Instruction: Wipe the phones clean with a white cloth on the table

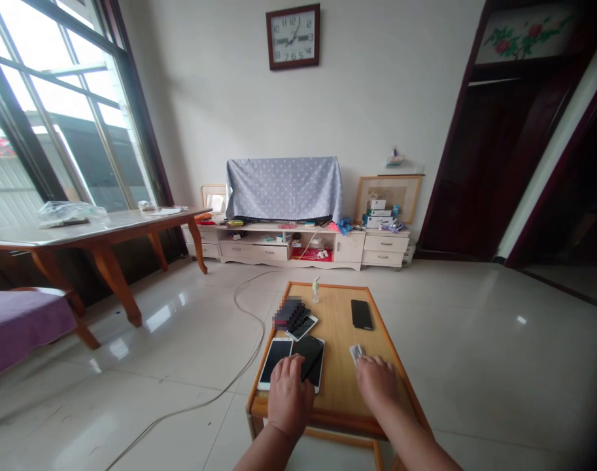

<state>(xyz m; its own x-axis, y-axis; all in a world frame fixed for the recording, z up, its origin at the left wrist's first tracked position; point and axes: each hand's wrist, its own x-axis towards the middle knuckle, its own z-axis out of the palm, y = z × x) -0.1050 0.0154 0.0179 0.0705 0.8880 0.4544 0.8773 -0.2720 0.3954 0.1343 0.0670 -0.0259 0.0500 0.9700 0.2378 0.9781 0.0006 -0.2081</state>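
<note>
My left hand (291, 397) is at the near left of the small wooden table, its fingers and thumb closed about the lower end of a black phone (310, 352). That phone lies slanted over a larger white-edged device (320, 378). Beside it, partly under my fingers, is a white phone (275, 362) with a dark screen. My right hand (378, 384) rests at the table's right side, fingers curled on a small white folded wipe or packet (356, 352); its underside is hidden. Further up lies another black phone (361, 314), face up.
On the wooden table (335, 314) stand a small clear spray bottle (316, 291) and a blurred dark stack (289, 314) with another white phone (305, 327). A cable (234, 379) runs across the floor at left. A low white cabinet (254, 252) lines the far wall.
</note>
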